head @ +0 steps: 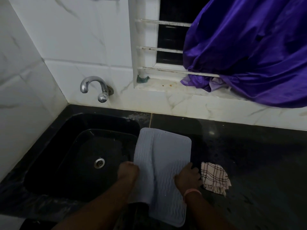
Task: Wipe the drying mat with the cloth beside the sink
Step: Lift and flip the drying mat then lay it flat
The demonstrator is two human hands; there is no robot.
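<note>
Mat point(167, 156) edges pinched by left hand point(128, 170) and right hand point(188, 177), whose fingers hide beneath; cloth point(214, 178) beside.

No text or label can be read anywhere.

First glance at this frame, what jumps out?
The purple cloth draped over the window, upper right. Then the pale blue mat on the black counter beside the sink, its left edge lifted by the left hand, the right hand on it. A checked cloth lies just right of it.
</note>
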